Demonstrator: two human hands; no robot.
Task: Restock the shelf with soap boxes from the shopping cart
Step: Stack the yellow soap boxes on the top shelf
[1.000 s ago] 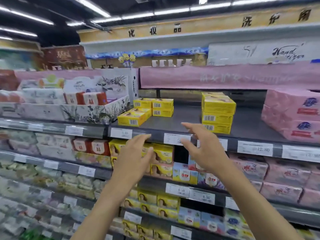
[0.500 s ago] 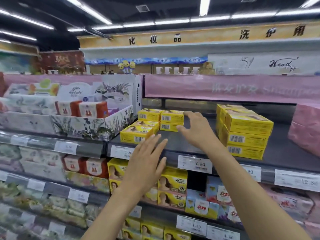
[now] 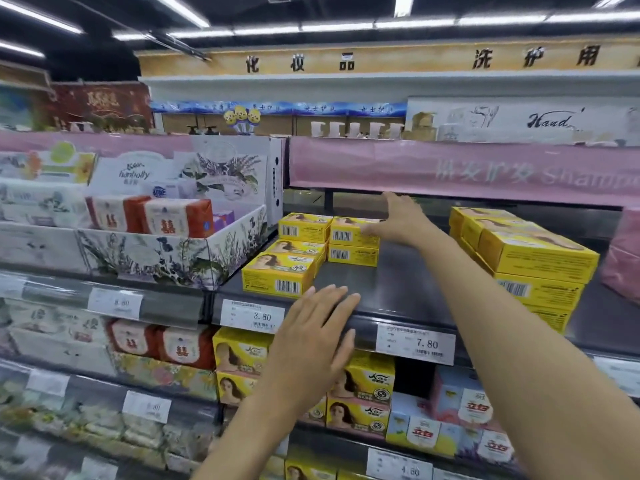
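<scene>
Several yellow soap boxes [image 3: 301, 251] sit in a small group on the left part of the dark grey shelf [image 3: 391, 289]. A taller stack of larger yellow boxes [image 3: 533, 261] stands on the same shelf to the right. My right hand [image 3: 398, 220] reaches deep onto the shelf, fingers spread, its thumb touching the top right box of the small group. Fingers straight and holding nothing, my left hand [image 3: 311, 341] hovers in front of the shelf edge, just right of the front yellow box [image 3: 278, 275]. The shopping cart is out of view.
A floral display carton [image 3: 166, 251] with red and white packs stands left of the soap boxes. A pink package [image 3: 623, 261] sits at the far right. A pink banner [image 3: 450, 171] overhangs the shelf. Lower shelves hold yellow, blue and pink boxes. Price tags line the shelf edges.
Both hands have risen and moved forward. My right hand has gone from the shelf edge to the back group of yellow boxes. My left hand has come up to the shelf edge.
</scene>
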